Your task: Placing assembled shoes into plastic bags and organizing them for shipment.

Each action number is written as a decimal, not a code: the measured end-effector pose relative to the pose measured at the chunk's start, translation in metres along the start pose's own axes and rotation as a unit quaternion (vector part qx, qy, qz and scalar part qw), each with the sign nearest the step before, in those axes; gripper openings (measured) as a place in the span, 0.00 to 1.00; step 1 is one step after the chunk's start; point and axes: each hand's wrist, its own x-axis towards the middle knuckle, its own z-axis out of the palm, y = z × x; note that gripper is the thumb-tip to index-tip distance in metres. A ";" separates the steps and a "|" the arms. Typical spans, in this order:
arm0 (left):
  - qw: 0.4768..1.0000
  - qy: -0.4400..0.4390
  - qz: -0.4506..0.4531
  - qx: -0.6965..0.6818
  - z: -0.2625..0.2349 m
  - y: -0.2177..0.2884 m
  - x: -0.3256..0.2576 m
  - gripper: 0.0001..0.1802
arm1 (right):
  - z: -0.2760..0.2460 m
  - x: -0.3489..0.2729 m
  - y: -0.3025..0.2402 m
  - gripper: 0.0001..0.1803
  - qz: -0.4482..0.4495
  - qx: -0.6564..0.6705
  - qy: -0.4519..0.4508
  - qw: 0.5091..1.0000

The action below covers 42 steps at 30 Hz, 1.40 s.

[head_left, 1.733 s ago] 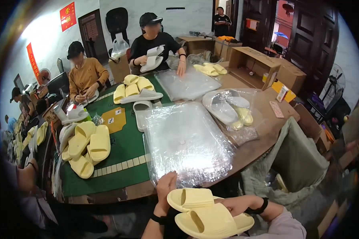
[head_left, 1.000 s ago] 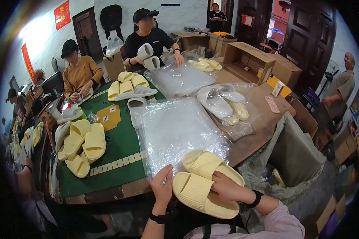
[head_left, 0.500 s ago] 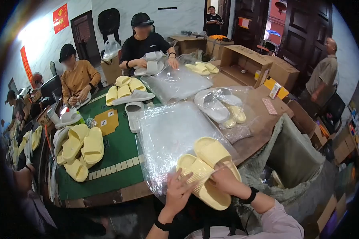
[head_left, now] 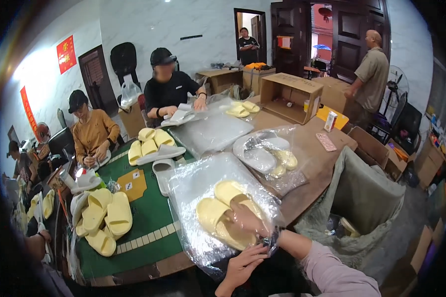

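A pair of pale yellow slippers (head_left: pixel 213 214) lies inside a clear plastic bag (head_left: pixel 192 242) near the table's front edge. My right hand (head_left: pixel 247 218) reaches through the bag's mouth, its fingers on the slippers and partly hidden between them. At the bag's near edge, beside my right wrist, my left hand (head_left: pixel 249 261) has its fingers closed on the plastic. Beneath lies a flat stack of clear bags (head_left: pixel 195 178). Just beyond, a bagged set of grey slippers (head_left: pixel 255 154) and yellow ones rests on the brown board.
Loose yellow slippers (head_left: pixel 119 214) pile up on the green table top (head_left: pixel 148 262) at left, with more farther back. An open grey sack (head_left: pixel 369 190) stands at right. Several people are around; one across the table handles grey slippers (head_left: pixel 179 118). A pink phone (head_left: pixel 325 142) lies at right.
The yellow slippers have gone from above the bag to inside it, with my right hand. My left hand has moved down and right to the bag's mouth. The view has shifted slightly.
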 end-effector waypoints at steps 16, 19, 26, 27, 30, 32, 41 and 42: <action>0.934 0.197 -0.159 -0.251 -0.023 0.006 0.007 0.12 | -0.105 -0.145 -0.091 0.43 -0.143 -0.024 0.354 0.924; 0.936 0.181 -0.132 -0.270 -0.022 -0.007 0.002 0.12 | -0.107 -0.133 -0.084 0.52 -0.047 -0.087 0.166 0.981; 0.942 0.136 -0.077 -0.296 -0.026 -0.036 -0.012 0.06 | -0.058 -0.124 -0.054 0.48 0.047 -0.069 0.126 0.988; 0.942 0.137 -0.076 -0.298 -0.027 -0.034 -0.011 0.07 | -0.054 -0.123 -0.050 0.42 0.014 -0.072 0.125 0.989; 0.934 0.204 -0.113 -0.270 -0.024 -0.020 -0.003 0.10 | -0.050 -0.120 -0.048 0.24 -0.017 -0.076 0.120 0.990; 0.921 0.269 -0.147 -0.242 -0.019 -0.006 0.011 0.12 | -0.062 -0.119 -0.051 0.16 0.012 0.008 0.184 0.983; 0.940 0.235 -0.109 0.224 -0.039 -0.094 0.002 0.25 | -0.099 -0.115 -0.056 0.11 0.044 0.108 0.365 0.924; 0.948 0.211 -0.199 0.133 -0.038 -0.089 0.005 0.24 | -0.101 -0.116 -0.054 0.10 0.049 0.117 0.366 0.922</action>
